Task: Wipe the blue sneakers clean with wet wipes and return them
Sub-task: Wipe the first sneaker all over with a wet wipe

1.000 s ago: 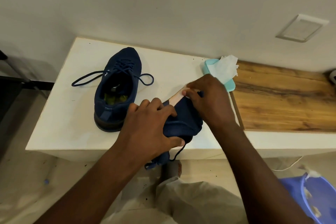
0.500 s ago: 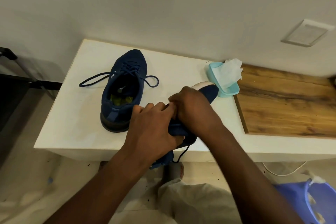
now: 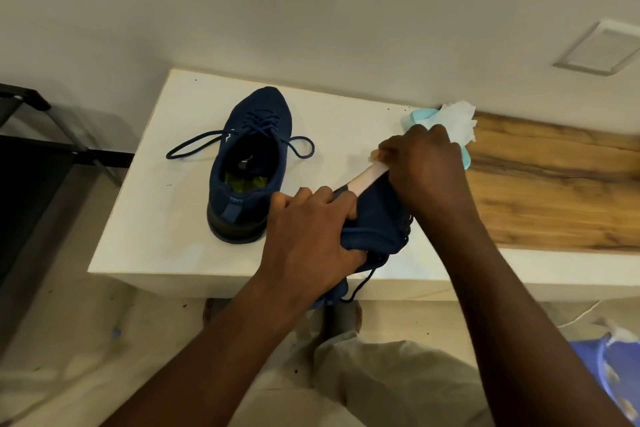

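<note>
One navy blue sneaker (image 3: 249, 163) stands upright on the white table (image 3: 156, 211), toe toward the wall, laces loose. My left hand (image 3: 311, 236) grips the heel end of the second blue sneaker (image 3: 377, 215), which is tipped on its side over the table's front edge with its pale sole strip facing up. My right hand (image 3: 426, 166) is curled over the toe end of that shoe and pinches a small white wet wipe (image 3: 377, 154) against the sole strip. A teal wipe pack (image 3: 419, 116) with a white wipe (image 3: 457, 121) sticking out lies just behind my right hand.
A wooden board (image 3: 554, 191) covers the table's right part. A blue plastic tub (image 3: 616, 374) sits on the floor at lower right. A dark metal rack (image 3: 31, 163) stands to the left. A wall plate (image 3: 599, 48) is on the wall above.
My right hand slid from the shoe's middle back up to its toe end along the sole strip. The left hand kept its grip on the heel end.
</note>
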Tool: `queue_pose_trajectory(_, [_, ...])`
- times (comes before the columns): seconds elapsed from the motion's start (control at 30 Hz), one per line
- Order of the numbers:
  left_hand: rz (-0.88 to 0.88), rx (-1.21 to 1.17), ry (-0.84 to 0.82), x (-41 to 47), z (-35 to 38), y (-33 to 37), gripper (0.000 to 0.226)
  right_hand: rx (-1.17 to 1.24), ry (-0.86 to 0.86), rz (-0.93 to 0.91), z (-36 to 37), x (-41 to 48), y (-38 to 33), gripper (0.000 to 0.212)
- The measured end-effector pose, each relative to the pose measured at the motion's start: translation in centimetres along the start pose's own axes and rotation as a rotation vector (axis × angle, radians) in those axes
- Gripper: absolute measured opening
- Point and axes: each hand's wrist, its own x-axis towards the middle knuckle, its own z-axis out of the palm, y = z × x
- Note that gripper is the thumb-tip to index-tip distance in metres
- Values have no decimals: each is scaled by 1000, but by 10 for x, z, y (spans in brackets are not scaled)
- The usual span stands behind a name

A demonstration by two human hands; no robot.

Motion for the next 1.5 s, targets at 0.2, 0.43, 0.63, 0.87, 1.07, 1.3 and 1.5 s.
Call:
queue_pose_trajectory(0.2, [1,11,12,0,0,-1,34,129,-165,-279,2,-25,-35,14])
queue_pose_trajectory(0.43, [-11,8,31,1,1,-1,32,44,-68,-134,7,-20,-35,16])
queue_pose_trajectory(0.63, [14,5,20,-1,3,2,31,144,-20,-22,0,-10,-8,22])
queue_pose_trajectory(0.87, [8,41,12,0,3,5,31,243,-76,-205,3,-31,-31,22])
queue_pose_trajectory(1.07, [-13,13,8,0,3,2,29,183,118,175,4,-3,27,24])
queue_pose_trajectory(1.3, [-10,-4,67,4,7,-5,27,316,0,-64,12,-15,-1,30])
queue_pose_trajectory(1.5, [13,33,75,5,13,-2,30,559,66,142,8,-14,5,27])
